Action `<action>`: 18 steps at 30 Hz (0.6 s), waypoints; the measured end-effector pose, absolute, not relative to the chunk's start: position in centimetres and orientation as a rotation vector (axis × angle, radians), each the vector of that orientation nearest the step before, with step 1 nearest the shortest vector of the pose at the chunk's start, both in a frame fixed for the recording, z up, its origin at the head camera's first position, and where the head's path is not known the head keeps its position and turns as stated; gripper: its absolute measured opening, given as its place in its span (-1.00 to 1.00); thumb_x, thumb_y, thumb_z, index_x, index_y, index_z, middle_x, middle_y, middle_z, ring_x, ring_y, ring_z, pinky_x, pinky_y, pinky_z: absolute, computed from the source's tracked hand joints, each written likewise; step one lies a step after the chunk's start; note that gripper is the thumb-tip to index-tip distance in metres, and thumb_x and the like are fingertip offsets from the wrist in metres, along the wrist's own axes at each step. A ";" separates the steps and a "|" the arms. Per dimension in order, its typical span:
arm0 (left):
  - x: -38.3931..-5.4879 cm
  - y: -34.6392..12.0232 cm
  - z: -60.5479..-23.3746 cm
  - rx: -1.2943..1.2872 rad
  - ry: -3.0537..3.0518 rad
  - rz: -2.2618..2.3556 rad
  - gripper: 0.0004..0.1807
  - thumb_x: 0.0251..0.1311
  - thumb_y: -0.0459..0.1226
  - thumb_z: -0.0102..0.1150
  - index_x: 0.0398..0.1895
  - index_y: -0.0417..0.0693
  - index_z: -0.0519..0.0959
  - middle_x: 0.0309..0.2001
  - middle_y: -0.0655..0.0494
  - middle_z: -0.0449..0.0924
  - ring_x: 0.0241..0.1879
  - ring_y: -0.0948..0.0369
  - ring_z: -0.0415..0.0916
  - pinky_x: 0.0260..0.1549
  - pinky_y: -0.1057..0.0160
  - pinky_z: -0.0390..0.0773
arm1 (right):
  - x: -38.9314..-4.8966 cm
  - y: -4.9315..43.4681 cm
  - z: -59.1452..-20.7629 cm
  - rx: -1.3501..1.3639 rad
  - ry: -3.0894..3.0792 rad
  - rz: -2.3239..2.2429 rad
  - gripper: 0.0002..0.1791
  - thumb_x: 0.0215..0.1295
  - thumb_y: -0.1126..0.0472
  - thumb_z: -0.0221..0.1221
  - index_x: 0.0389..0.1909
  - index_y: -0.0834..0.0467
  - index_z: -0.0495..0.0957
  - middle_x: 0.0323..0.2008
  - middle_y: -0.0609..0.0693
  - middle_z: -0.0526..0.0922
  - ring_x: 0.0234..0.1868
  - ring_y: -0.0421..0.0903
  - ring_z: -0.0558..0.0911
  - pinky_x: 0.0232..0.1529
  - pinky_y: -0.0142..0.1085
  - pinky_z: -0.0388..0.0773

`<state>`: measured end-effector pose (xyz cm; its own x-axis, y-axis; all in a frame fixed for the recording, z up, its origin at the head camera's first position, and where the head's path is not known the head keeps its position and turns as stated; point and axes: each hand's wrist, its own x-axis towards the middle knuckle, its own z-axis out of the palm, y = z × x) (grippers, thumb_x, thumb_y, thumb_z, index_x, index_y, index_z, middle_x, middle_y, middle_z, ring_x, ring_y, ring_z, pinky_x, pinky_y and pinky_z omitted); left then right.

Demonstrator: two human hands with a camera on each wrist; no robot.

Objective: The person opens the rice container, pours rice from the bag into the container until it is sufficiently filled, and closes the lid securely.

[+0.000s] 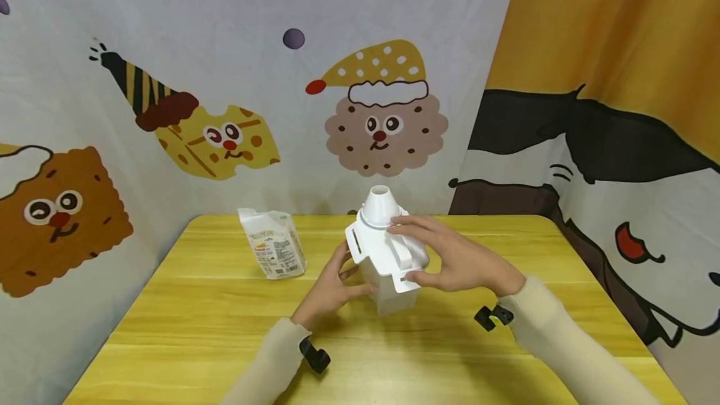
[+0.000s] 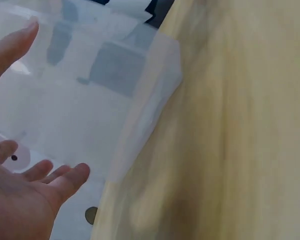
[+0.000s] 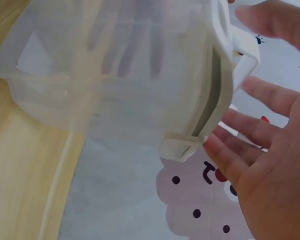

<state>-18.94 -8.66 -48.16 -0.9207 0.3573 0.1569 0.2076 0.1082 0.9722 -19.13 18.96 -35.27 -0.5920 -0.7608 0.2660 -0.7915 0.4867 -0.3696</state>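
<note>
A translucent plastic container (image 1: 388, 300) with a white lid (image 1: 374, 254) stands tilted over the middle of the table. On the lid are a raised handle (image 1: 400, 252) and a white cone-shaped spout (image 1: 380, 208) with an open top. My left hand (image 1: 332, 292) holds the container's body from the left, thumb on the near side and fingers around the far side. Spread over the lid from the right, my right hand (image 1: 458, 260) has its fingers by the spout and its thumb at a side latch (image 1: 406, 282). The right wrist view shows fingertips right at the lid's edge (image 3: 217, 107).
A white printed bag (image 1: 275, 245) stands upright on the wooden table (image 1: 185, 324), left of the container. Behind the table's far edge hangs a cloth (image 1: 242, 67) with cartoon pictures. Dark straps sit at both wrists.
</note>
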 end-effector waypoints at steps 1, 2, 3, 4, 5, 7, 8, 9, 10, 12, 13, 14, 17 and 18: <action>-18.7 -8.5 -48.2 0.581 2.253 1.940 0.22 0.00 -0.29 0.62 0.61 0.44 -0.01 0.60 0.26 0.04 0.58 0.02 0.09 0.48 -0.12 0.34 | -19.3 19.0 -35.3 1.394 -2.655 0.726 -0.16 0.24 -0.01 0.44 0.51 -0.01 0.32 0.55 0.02 0.28 0.56 0.13 0.26 0.43 0.19 0.42; -18.4 -8.4 -48.2 0.589 2.258 1.948 0.23 -0.02 -0.30 0.63 0.60 0.46 0.00 0.59 0.27 0.04 0.57 0.02 0.10 0.47 -0.12 0.35 | -19.4 19.0 -35.3 1.401 -2.656 0.736 -0.17 0.25 0.00 0.43 0.51 -0.02 0.32 0.55 0.01 0.27 0.57 0.13 0.25 0.43 0.19 0.41; -18.2 -8.2 -48.2 0.590 2.269 1.956 0.24 -0.04 -0.30 0.64 0.60 0.48 0.00 0.58 0.28 0.04 0.56 0.03 0.11 0.46 -0.11 0.36 | -19.5 19.0 -35.4 1.406 -2.656 0.745 -0.18 0.25 0.00 0.43 0.50 -0.02 0.33 0.56 0.01 0.26 0.57 0.13 0.25 0.43 0.19 0.41; -17.9 -8.0 -48.2 0.592 2.280 1.966 0.25 -0.05 -0.30 0.65 0.60 0.49 0.01 0.58 0.27 0.05 0.56 0.03 0.12 0.45 -0.12 0.38 | -19.6 19.0 -35.4 1.413 -2.654 0.755 -0.20 0.25 0.02 0.43 0.49 -0.02 0.34 0.56 0.01 0.26 0.57 0.13 0.25 0.43 0.19 0.41; -17.7 -7.9 -48.2 0.587 2.289 1.974 0.25 -0.06 -0.30 0.65 0.59 0.51 0.01 0.57 0.29 0.05 0.55 0.05 0.12 0.44 -0.12 0.40 | -19.7 19.0 -35.4 1.421 -2.651 0.763 -0.21 0.26 0.03 0.42 0.49 -0.02 0.35 0.55 0.00 0.27 0.57 0.13 0.25 0.43 0.18 0.42; -17.3 -7.5 -48.2 0.564 2.301 1.995 0.24 -0.06 -0.28 0.65 0.58 0.53 0.03 0.55 0.29 0.07 0.54 0.07 0.13 0.42 -0.11 0.43 | -19.7 19.0 -35.4 1.429 -2.646 0.769 -0.24 0.26 0.06 0.41 0.47 -0.02 0.37 0.54 -0.01 0.30 0.56 0.12 0.27 0.42 0.18 0.42; -17.2 -7.3 -48.2 0.555 2.306 2.007 0.23 -0.06 -0.28 0.65 0.58 0.53 0.04 0.54 0.27 0.08 0.53 0.07 0.14 0.40 -0.11 0.45 | -19.7 19.0 -35.4 1.430 -2.646 0.768 -0.25 0.27 0.07 0.39 0.47 -0.02 0.38 0.53 -0.02 0.31 0.56 0.12 0.27 0.42 0.18 0.42; -17.1 -7.2 -48.2 0.544 2.309 2.015 0.22 -0.06 -0.26 0.65 0.58 0.54 0.05 0.54 0.27 0.08 0.52 0.08 0.15 0.40 -0.11 0.46 | -19.7 19.0 -35.4 1.428 -2.647 0.766 -0.27 0.28 0.07 0.38 0.46 -0.03 0.38 0.52 -0.02 0.32 0.55 0.12 0.28 0.42 0.18 0.43; -17.0 -7.0 -48.2 0.533 2.310 2.026 0.21 -0.06 -0.26 0.65 0.58 0.54 0.06 0.54 0.27 0.09 0.52 0.08 0.15 0.39 -0.11 0.46 | -19.7 18.9 -35.4 1.428 -2.647 0.765 -0.29 0.30 0.07 0.37 0.46 -0.03 0.39 0.52 -0.03 0.34 0.55 0.11 0.30 0.42 0.17 0.43; -16.9 -6.9 -48.2 0.519 2.307 2.043 0.20 -0.06 -0.27 0.65 0.57 0.54 0.08 0.53 0.27 0.11 0.50 0.09 0.17 0.39 -0.10 0.47 | -19.7 18.9 -35.4 1.423 -2.646 0.759 -0.31 0.33 0.06 0.35 0.46 -0.03 0.40 0.51 -0.02 0.36 0.54 0.11 0.31 0.41 0.17 0.44; -16.9 -6.9 -48.2 0.516 2.305 2.047 0.20 -0.07 -0.28 0.65 0.57 0.54 0.09 0.52 0.27 0.12 0.50 0.09 0.18 0.38 -0.10 0.47 | -19.7 18.9 -35.5 1.422 -2.642 0.757 -0.33 0.35 0.05 0.34 0.46 -0.03 0.40 0.50 -0.02 0.37 0.53 0.11 0.32 0.41 0.17 0.44; -17.0 -6.9 -48.2 0.516 2.303 2.050 0.21 -0.07 -0.28 0.65 0.57 0.54 0.09 0.52 0.27 0.11 0.50 0.08 0.18 0.38 -0.11 0.47 | -19.7 18.9 -35.5 1.418 -2.640 0.755 -0.34 0.35 0.05 0.34 0.45 -0.02 0.41 0.49 -0.01 0.38 0.52 0.11 0.34 0.41 0.16 0.45; -17.0 -6.9 -48.3 0.524 2.286 2.048 0.21 -0.08 -0.28 0.65 0.57 0.52 0.09 0.54 0.27 0.10 0.52 0.08 0.16 0.39 -0.11 0.46 | -19.7 19.0 -35.7 1.407 -2.631 0.752 -0.34 0.34 0.04 0.35 0.44 -0.02 0.43 0.47 -0.01 0.40 0.51 0.10 0.36 0.39 0.15 0.48; -17.0 -7.0 -48.3 0.526 2.277 2.047 0.20 -0.07 -0.27 0.65 0.57 0.52 0.09 0.54 0.27 0.10 0.53 0.07 0.15 0.40 -0.11 0.45 | -19.7 19.0 -35.7 1.403 -2.628 0.751 -0.34 0.34 0.04 0.35 0.43 -0.02 0.43 0.47 -0.02 0.41 0.50 0.10 0.37 0.39 0.14 0.48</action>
<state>-17.04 -6.97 -48.29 -0.9420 0.2713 0.1976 0.2254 0.0748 0.9714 -19.66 18.96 -35.75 -0.5809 -0.7634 0.2825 -0.7974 0.4638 -0.3861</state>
